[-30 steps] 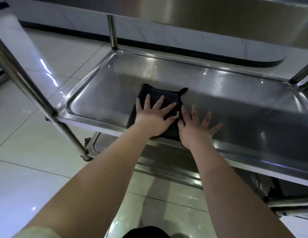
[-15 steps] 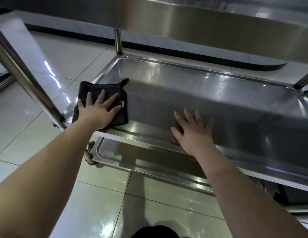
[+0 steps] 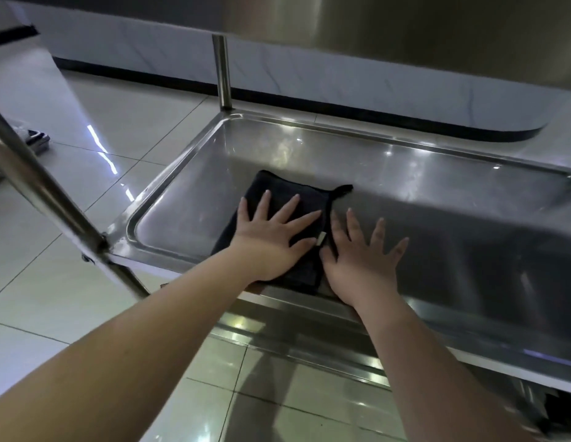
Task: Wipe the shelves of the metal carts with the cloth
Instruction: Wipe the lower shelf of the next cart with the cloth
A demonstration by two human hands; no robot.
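At the far left, a slanted cart post (image 3: 45, 193) cuts across the tiled floor (image 3: 86, 298). Moving in, here's the middle shelf (image 3: 172, 173) of the metal cart, and there's the black cloth (image 3: 277, 193), lying flat on the shelf's near left part, its little loop (image 3: 343, 188) poking right. The left grip (image 3: 271, 240) sits on top of it, fingers straight and spread, pressing down, nothing clutched. Just beside it, the right grip (image 3: 360, 260) is released too, palm down on bare steel, right up against the cloth's right edge. Further right the shelf runs on, shiny, beneath the upper shelf (image 3: 405, 33).
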